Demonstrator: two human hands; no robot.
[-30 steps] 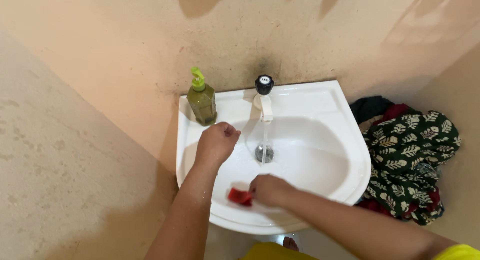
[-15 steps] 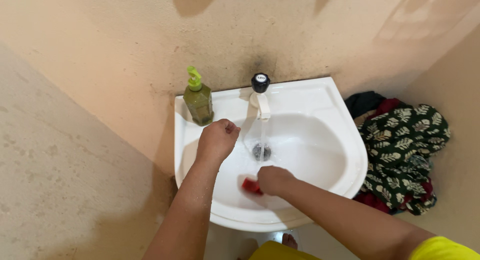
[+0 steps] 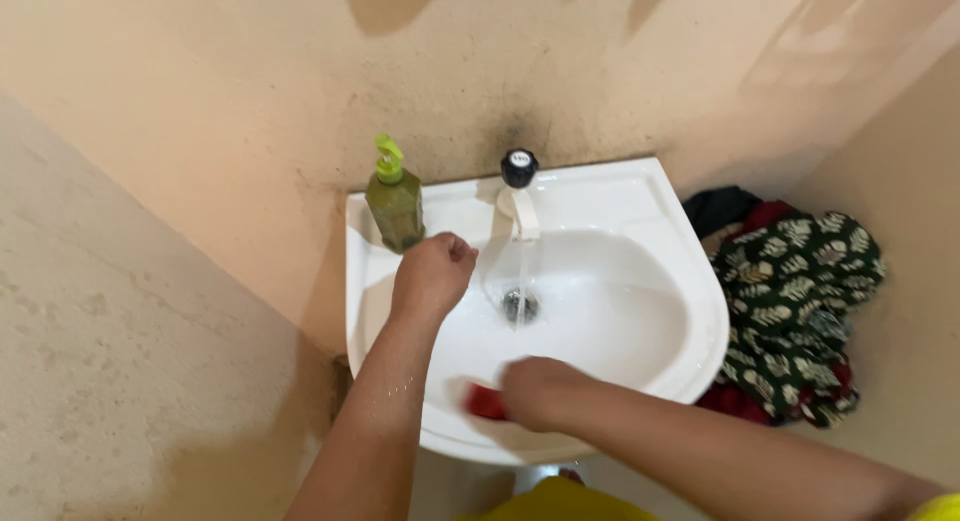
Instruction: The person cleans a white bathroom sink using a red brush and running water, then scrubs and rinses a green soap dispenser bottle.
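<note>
A white wash basin [image 3: 640, 196] hangs on a stained beige wall. Water runs from its white tap [image 3: 522, 209], which has a black knob, down to the drain [image 3: 519, 305]. My right hand [image 3: 535, 389] presses a small red scrubber [image 3: 484, 402] against the basin's near inner wall; the hand is blurred. My left hand [image 3: 433, 273] hovers in a loose fist over the basin's left side, close to a green pump bottle of soap [image 3: 394, 199] on the back left corner.
A heap of dark green leaf-patterned cloth with red and black pieces [image 3: 790, 301] lies to the right of the basin. Beige walls close in on the left and the right. A bit of yellow clothing [image 3: 560, 501] shows at the bottom.
My right hand has rubbed the red scrubber inward toward the drain and then back toward the near left rim. My left hand has stayed about where it was.
</note>
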